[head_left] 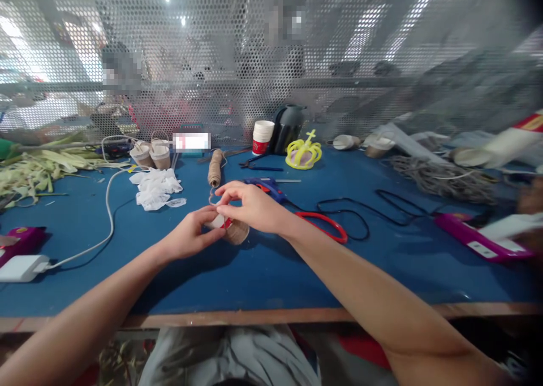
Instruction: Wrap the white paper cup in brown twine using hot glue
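Between my hands, just above the blue table, a small paper cup lies tilted on its side. Brown twine wraps its lower part, while red and white still show near the rim. My left hand grips the rim end, thumb in front. From above, my right hand has its thumb and fingers pinched together on the twine, close to the cup's rim. That strand runs back towards a spool of twine lying behind my hands. Part of the cup is hidden under my fingers.
Behind my right hand lies a blue glue gun; a red loop rests near my forearm. Pliers, stacked paper cups, a yellow crown and a dark jug stand farther back. White gloves and cables lie left.
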### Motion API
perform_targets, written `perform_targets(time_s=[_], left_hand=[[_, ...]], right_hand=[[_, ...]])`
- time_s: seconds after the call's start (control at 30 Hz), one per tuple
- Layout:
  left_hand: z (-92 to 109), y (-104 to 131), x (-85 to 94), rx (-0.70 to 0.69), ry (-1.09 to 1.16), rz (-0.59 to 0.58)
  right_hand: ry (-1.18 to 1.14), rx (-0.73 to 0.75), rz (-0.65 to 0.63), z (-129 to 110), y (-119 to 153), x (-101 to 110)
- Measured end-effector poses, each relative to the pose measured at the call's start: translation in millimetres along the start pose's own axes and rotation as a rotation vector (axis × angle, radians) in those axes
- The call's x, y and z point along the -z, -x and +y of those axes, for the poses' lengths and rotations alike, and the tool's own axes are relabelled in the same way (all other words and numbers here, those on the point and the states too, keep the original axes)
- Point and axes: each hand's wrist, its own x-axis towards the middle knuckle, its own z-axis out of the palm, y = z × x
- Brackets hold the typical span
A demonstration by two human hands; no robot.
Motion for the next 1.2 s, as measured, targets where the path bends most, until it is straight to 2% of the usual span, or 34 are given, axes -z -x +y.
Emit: perform_targets(time_s=[0.1,0.2,0.37,0.53,1.2], left_hand=[[-3,0,0.6,0.116,0.216,-0.022],[-4,0,-0.6,0.209,0.43,-0.029],[2,0,-2.5,0.27,0.559,-0.022],[6,2,-1.1,0.241,0.552,-0.053],[10,5,3.1,0.107,0.372,-0.107]], right_hand=[[-0.231,-0.061,0.071,5,8,3],[-0.358,-0.125,0.133,10,15,5],[-0.456,-0.232,0.211,21,22,2],[-0.507,-0.325,0.232,26,23,-1],[-0.503,-0.333,0.192,30,25,-7]])
